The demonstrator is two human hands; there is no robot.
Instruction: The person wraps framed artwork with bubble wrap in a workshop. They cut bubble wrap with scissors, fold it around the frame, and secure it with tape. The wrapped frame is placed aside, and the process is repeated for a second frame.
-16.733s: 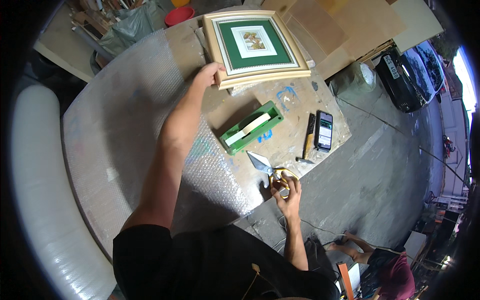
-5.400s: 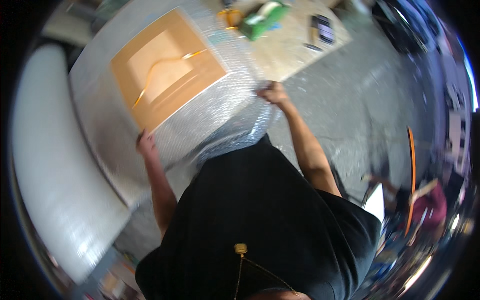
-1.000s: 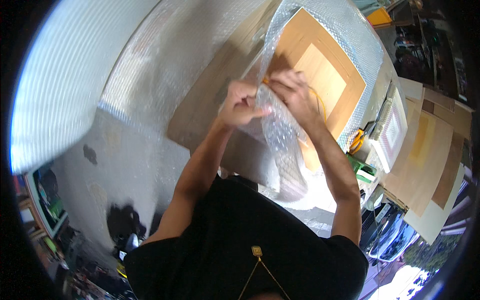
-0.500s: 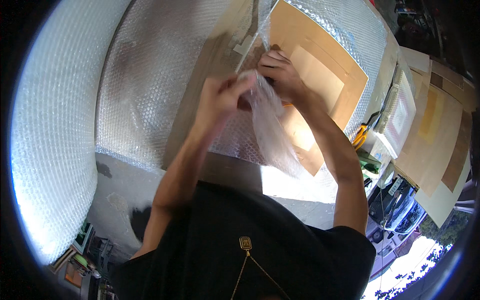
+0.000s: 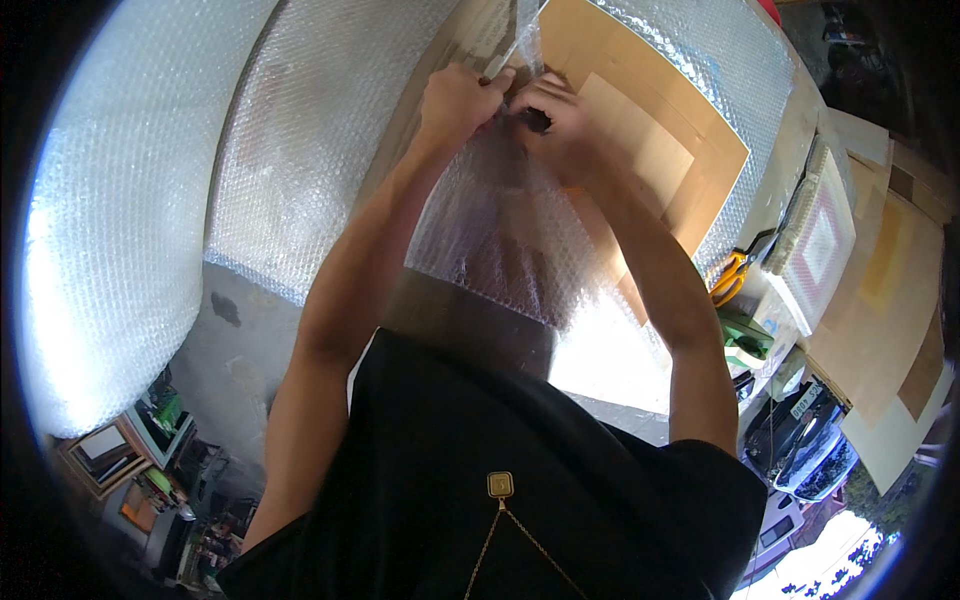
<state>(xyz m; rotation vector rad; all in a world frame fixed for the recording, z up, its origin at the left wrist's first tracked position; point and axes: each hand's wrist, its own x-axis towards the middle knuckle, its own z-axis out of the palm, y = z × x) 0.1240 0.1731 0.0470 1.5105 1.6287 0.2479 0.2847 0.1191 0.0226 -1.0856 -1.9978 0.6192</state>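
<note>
My left hand (image 5: 462,102) is closed, its thumb and fingers pinching the upper edge of a clear bubble wrap sheet (image 5: 480,235). Close beside it on the right, my right hand (image 5: 555,118) has its fingers curled at the same edge; it is partly blurred. A dark patch shows inside its curl, and I cannot make out what it is. From both hands the sheet hangs in folds toward me, over the near left part of a flat brown panel (image 5: 690,110). The panel has a paler rectangle in its middle and lies on more bubble wrap (image 5: 765,90).
A large bubble wrap roll (image 5: 120,220) stands at the left. Orange-handled scissors (image 5: 732,280) and a green tape dispenser (image 5: 745,340) lie beyond my right forearm. Farther right are a bubble-wrapped flat piece (image 5: 815,235) and cardboard sheets (image 5: 880,300). Picture frames (image 5: 105,455) stand at lower left.
My left hand has moved up and away from me to the sheet's edge beside my right hand, which has risen slightly. The bunched bubble wrap is now spread wider below them.
</note>
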